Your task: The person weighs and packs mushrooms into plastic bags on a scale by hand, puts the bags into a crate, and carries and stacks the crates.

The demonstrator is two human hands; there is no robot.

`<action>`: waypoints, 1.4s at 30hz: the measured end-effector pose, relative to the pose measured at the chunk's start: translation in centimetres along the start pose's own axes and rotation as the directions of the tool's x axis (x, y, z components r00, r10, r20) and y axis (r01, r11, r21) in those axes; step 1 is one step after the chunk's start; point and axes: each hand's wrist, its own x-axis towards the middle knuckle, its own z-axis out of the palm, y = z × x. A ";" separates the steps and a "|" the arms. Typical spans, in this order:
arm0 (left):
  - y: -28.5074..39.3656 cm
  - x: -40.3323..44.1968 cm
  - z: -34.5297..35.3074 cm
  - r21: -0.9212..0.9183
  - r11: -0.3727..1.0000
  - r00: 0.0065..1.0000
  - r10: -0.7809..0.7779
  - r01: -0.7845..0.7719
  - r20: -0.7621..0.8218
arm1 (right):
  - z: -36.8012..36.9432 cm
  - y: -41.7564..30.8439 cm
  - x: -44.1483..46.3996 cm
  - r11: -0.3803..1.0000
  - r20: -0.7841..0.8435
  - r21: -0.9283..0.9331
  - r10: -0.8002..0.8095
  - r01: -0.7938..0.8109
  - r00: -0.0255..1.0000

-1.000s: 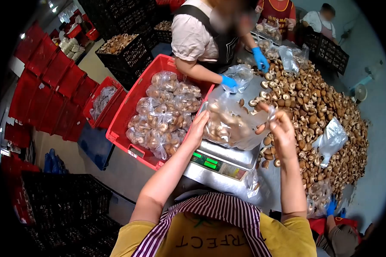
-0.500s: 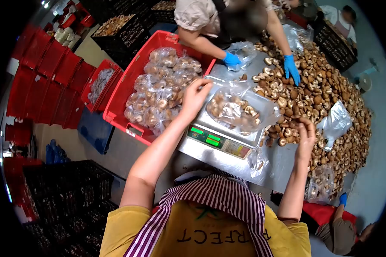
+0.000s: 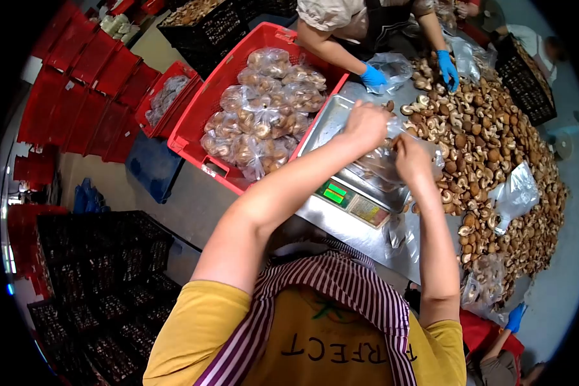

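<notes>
Plastic bag of shiitake mushrooms (image 3: pixel 381 168) on digital scale (image 3: pixel 349 197), just right of frame centre. Right hand (image 3: pixel 413 157): grip apparently pinching the film. Left hand (image 3: pixel 367 123): fingertips obscured, grip cannot be told. Risk: uneven pull could tear thin film, spilling contents.

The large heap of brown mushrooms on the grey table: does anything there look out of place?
Mildly odd: a crumpled, shiny, translucent plastic bag lies loose on top of the brown mushrooms, seemingly unused. Perhaps it is a spare.
</notes>
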 end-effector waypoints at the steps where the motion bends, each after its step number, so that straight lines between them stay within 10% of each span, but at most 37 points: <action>1: -0.2 -1.1 -0.7 -0.113 0.993 0.984 0.001 -0.022 -0.180 | 0.5 0.6 -1.1 1.000 0.001 -0.021 -0.009 0.009 1.000; 4: -0.9 -4.0 -5.6 -0.885 0.359 0.952 -0.185 0.296 0.243 | 1.3 1.9 -4.5 0.998 0.050 -0.066 -0.011 0.014 0.999; 10: -3.0 -11.6 -8.6 -0.948 -0.023 0.931 -0.186 0.316 0.315 | 1.2 1.0 -8.4 0.998 0.062 -0.017 -0.059 0.060 0.996; 32: -1.5 -6.6 -8.0 -0.975 0.155 0.978 -0.157 0.162 0.137 | -1.6 0.6 -4.8 0.989 -0.026 -0.147 -0.010 0.006 1.000; 35: -1.4 -8.0 -5.6 -0.933 0.237 0.946 -0.243 0.270 0.213 | -1.5 1.2 -5.2 0.985 0.165 -0.163 -0.024 0.051 0.986; 39: -2.7 -9.5 -3.7 -0.927 0.273 0.947 -0.263 0.256 0.184 | -1.3 3.7 -6.8 0.899 -0.178 0.351 -0.212 0.263 0.961; 42: -2.7 -9.1 -4.3 -0.840 0.473 0.939 -0.325 0.265 0.113 | -2.1 8.4 -7.4 0.816 -0.437 0.573 0.218 0.083 0.872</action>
